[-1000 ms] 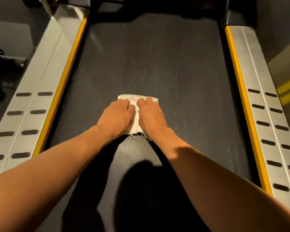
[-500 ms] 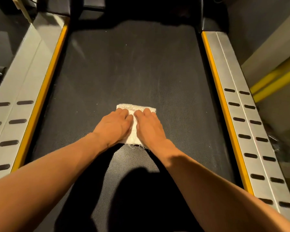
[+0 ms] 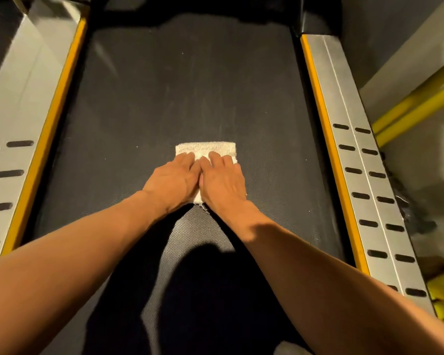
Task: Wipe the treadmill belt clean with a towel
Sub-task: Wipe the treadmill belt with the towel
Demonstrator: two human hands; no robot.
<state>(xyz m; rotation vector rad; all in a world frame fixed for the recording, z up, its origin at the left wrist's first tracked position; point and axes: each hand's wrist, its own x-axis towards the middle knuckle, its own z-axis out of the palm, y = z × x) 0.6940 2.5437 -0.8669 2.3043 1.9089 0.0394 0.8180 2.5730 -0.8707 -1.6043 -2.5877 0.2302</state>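
A small folded white towel point(image 3: 205, 147) lies flat on the dark textured treadmill belt point(image 3: 164, 93), near its middle. My left hand point(image 3: 173, 181) and my right hand point(image 3: 222, 180) press down on the towel side by side, fingers straight and pointing away from me. Most of the towel is hidden under the two hands; only its far edge and a frayed near corner show. Faint pale streaks mark the belt beyond the towel.
Silver side rails with dark slots and yellow inner trim run along the left point(image 3: 18, 103) and the right point(image 3: 354, 149) of the belt. A yellow bar point(image 3: 418, 98) crosses beyond the right rail. My shadow falls on the near belt.
Both hands stay pressed flat on the towel and have slid it slightly along the belt. The view has swung, showing more of the right rail and floor.
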